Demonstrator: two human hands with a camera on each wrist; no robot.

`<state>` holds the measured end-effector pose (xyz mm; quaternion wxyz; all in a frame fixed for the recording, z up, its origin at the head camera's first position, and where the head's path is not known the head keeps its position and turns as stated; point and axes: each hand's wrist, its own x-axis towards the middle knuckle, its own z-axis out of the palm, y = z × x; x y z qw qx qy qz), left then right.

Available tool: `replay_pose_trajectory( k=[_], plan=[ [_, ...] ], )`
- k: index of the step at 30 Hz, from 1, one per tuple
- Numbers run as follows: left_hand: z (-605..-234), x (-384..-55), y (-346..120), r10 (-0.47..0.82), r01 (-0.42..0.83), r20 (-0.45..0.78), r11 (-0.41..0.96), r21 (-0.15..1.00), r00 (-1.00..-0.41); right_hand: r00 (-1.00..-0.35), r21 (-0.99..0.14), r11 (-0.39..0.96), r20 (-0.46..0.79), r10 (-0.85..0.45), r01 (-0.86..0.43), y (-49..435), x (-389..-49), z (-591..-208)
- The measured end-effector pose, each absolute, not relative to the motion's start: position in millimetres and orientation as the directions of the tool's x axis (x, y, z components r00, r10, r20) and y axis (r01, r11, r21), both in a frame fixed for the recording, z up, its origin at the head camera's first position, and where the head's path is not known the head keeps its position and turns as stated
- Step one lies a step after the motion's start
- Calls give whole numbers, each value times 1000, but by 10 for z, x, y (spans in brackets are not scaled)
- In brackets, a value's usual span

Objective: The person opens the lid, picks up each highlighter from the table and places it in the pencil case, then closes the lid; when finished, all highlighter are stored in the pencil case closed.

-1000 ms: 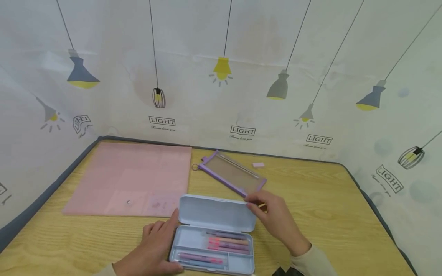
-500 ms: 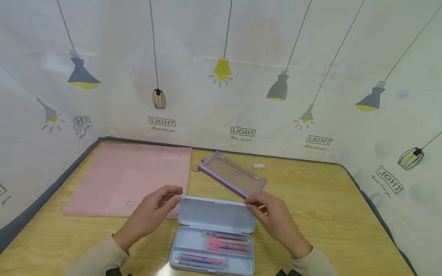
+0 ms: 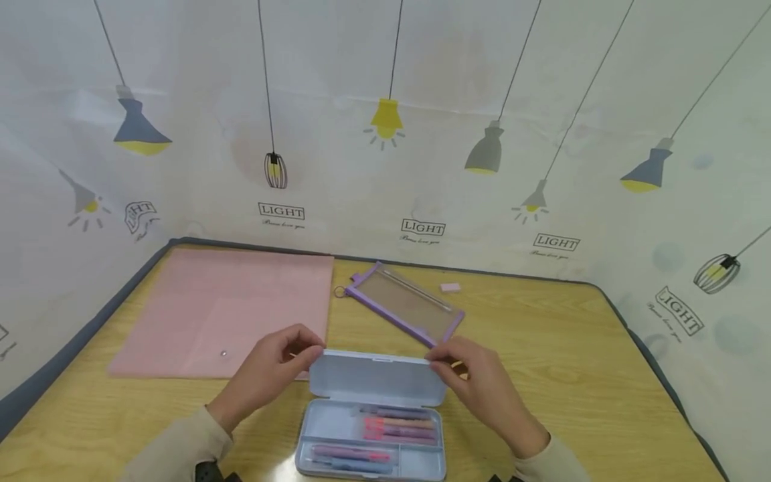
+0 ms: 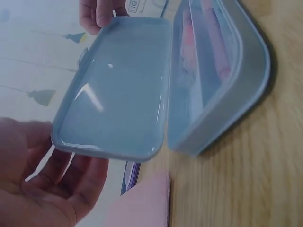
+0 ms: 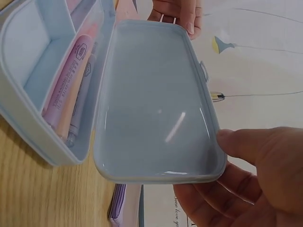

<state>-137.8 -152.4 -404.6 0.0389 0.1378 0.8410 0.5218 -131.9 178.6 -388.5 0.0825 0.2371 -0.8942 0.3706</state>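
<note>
A light blue pencil case [image 3: 310, 418] stands on the wooden table with its hinged lid [image 3: 376, 375] raised and tilted back. At the lid's upper left corner, my left hand [image 3: 274, 365] pinches the rim between thumb and fingers. My right hand [image 3: 482, 388] pinches the upper right corner the same way, its thumb [image 5: 236, 142] on the inner side and the other fingers behind. Inside the case lie several highlighters and pens [image 3: 400, 425] in the back compartment, and a pink pen and a blue one [image 3: 352, 455] in the front compartment.
A pink folder [image 3: 241, 301] lies flat at the back left. Beside it is a clear zip pouch [image 3: 403, 301] with purple edging, just behind the lid. A small pink eraser [image 3: 450, 288] sits right of the pouch. A lamp-printed curtain [image 3: 337, 134] backs the table.
My left hand has left the case's left side, risen to the lid and taken hold of its left corner. The lid has tipped slightly forward. My right hand keeps its hold.
</note>
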Motion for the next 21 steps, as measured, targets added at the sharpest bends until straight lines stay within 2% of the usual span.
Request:
replay_pose_trajectory(
  k=[5, 9, 12, 14, 18, 21],
  plan=[
    [-4071, -1239, -1581, 372, 303, 149, 403, 864, -916, -849, -627, 580, 304, -433, -520, 1843, -1179, -3880],
    [-4087, -1057, -1614, 452, 460, 288, 334, 823, -844, -808, -601, 552, 327, -490, -578, 1889, -999, -3885],
    [-4119, -920, -1629, 515, 613, 415, 304, 729, -750, -742, -535, 524, 375, -556, -663, 1926, -857, -3913],
    [-4148, -837, -1640, 564, 686, 455, 303, 662, -689, -699, -486, 512, 381, -605, -708, 1945, -777, -3948],
    [-4260, -714, -1636, 655, 800, 487, 338, 496, -578, -647, -384, 536, 276, -711, -752, 1976, -660, -4060],
    [-4392, -677, -1596, 710, 897, 549, 339, 283, -441, -618, -289, 559, 188, -763, -777, 1989, -591, -4165]
  ],
)
